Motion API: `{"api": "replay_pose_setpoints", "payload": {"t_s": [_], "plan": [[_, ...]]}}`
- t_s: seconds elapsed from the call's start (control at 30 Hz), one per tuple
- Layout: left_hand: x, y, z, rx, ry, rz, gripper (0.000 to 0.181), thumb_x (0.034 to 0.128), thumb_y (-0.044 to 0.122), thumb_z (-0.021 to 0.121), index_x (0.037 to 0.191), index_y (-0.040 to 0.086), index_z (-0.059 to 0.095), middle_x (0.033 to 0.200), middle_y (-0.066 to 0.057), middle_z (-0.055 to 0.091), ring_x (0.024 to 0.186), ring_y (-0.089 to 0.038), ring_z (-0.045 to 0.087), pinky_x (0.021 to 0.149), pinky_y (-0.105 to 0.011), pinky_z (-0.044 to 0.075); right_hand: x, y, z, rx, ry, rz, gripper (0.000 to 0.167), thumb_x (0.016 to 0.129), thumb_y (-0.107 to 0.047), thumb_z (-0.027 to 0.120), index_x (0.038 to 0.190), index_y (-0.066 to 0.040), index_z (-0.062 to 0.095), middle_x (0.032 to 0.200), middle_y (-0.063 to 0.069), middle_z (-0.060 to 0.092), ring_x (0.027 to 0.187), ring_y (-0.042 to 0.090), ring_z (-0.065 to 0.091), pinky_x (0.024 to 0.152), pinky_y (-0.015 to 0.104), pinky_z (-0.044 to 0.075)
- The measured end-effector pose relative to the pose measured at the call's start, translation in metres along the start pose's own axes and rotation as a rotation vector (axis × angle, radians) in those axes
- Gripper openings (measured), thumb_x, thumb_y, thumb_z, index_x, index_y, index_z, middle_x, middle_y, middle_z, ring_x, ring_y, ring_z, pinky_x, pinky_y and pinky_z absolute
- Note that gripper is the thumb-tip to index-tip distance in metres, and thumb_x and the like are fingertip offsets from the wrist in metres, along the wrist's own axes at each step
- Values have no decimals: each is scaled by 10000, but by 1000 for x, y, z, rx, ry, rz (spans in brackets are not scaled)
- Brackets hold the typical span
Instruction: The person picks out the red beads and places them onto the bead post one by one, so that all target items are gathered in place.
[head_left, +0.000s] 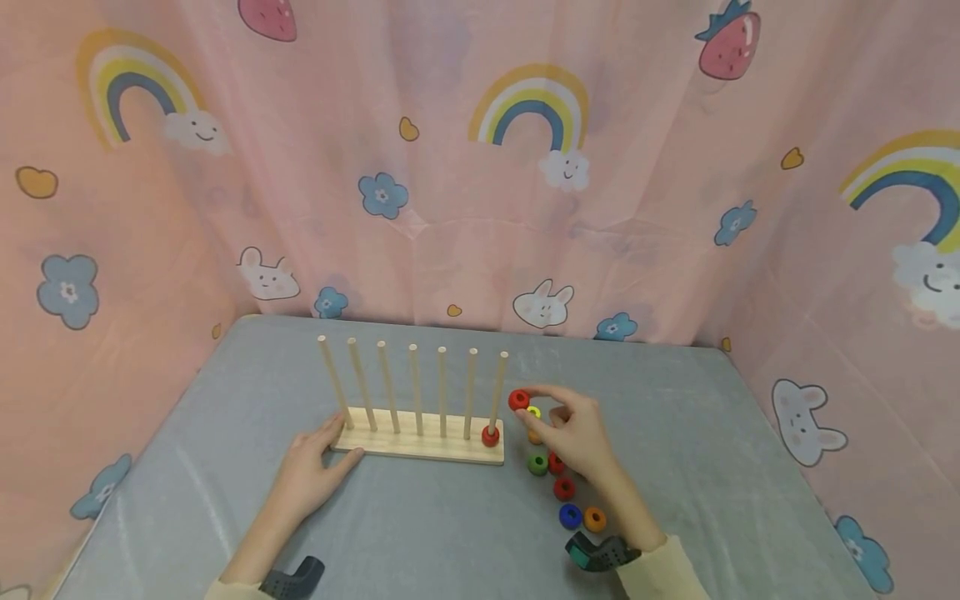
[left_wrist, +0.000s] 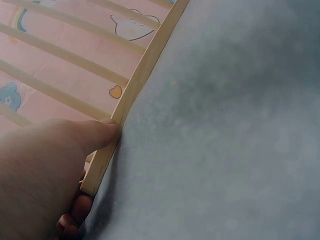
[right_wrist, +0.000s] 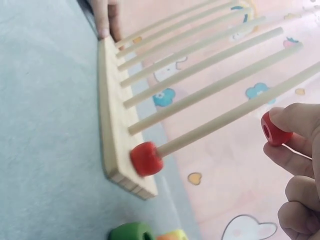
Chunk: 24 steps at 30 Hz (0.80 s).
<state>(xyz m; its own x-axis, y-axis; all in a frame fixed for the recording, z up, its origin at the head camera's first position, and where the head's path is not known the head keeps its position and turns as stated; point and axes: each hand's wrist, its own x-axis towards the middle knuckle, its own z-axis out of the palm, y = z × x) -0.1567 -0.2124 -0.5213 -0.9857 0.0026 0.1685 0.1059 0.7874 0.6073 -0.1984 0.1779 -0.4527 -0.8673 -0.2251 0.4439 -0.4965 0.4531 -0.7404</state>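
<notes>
A wooden base (head_left: 420,447) carries several upright pegs in a row. One red bead (head_left: 491,437) sits at the foot of the rightmost peg, also seen as a red bead (right_wrist: 146,159) in the right wrist view. My left hand (head_left: 306,477) grips the base's left end, thumb along the front edge; in its own view the left hand (left_wrist: 50,165) holds that end. Between thumb and fingertips my right hand (head_left: 573,429) pinches another red bead (head_left: 519,400), just right of the rightmost peg and apart from it. The right wrist view shows the right hand (right_wrist: 300,150) and the pinched bead (right_wrist: 275,130).
Under and near the right hand lie loose beads: yellow (head_left: 534,412), green (head_left: 537,464), red (head_left: 564,488), blue (head_left: 570,516) and orange (head_left: 595,520). A grey cloth (head_left: 420,533) covers the table, with a patterned pink curtain (head_left: 450,250) behind it.
</notes>
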Motion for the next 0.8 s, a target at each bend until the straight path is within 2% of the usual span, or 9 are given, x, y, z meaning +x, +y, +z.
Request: {"api": "replay_pose_setpoints", "payload": {"t_s": [0.1, 0.17, 0.33, 0.43, 0.6, 0.8], "plan": [[0, 1, -1, 0, -3, -2, 709, 991, 304, 770, 1540, -51, 494, 1587, -227, 491, 1309, -514, 530, 1051, -666, 465, 4, -5, -2, 8, 17, -35, 265, 902, -93, 861, 1160, -95, 798, 641, 14, 573, 414, -91, 190, 396, 160, 205], [0, 1, -1, 2, -5, -3, 709, 992, 304, 769, 1541, -49, 493, 1587, -226, 492, 1311, -514, 530, 1052, -665, 465, 7, -9, -4, 16, 25, -42, 262, 902, -93, 861, 1156, -90, 798, 535, -30, 438, 420, -101, 178, 397, 155, 197], [0, 1, -1, 6, -5, -3, 706, 991, 306, 770, 1539, -46, 498, 1585, -224, 497, 1298, -509, 539, 1042, -659, 472, 11, -18, -8, 44, 28, -5, 261, 913, -110, 854, 1165, -75, 793, 493, -73, 296, 405, -78, 196, 399, 169, 204], [0, 1, -1, 5, -3, -1, 707, 990, 304, 771, 1539, -46, 498, 1585, -224, 496, 1295, -509, 540, 1040, -659, 473, 13, -22, -10, 44, 33, -1, 263, 914, -113, 854, 1166, -75, 793, 497, -68, 294, 402, -63, 206, 399, 177, 209], [0, 1, -1, 4, -5, -5, 707, 991, 305, 770, 1542, -44, 495, 1588, -220, 494, 1294, -502, 538, 1039, -659, 474, 18, -26, -12, 45, 51, -41, 264, 910, -82, 850, 1168, -70, 795, 521, -64, 344, 415, -66, 205, 397, 186, 213], [-1, 1, -1, 6, -11, -9, 711, 995, 321, 767, 1545, -38, 494, 1592, -216, 493, 1280, -490, 545, 1031, -652, 480, 21, -33, -14, 64, 67, -22, 269, 911, -108, 856, 1172, -86, 797, 500, -31, 302, 417, -47, 203, 406, 208, 206]]}}
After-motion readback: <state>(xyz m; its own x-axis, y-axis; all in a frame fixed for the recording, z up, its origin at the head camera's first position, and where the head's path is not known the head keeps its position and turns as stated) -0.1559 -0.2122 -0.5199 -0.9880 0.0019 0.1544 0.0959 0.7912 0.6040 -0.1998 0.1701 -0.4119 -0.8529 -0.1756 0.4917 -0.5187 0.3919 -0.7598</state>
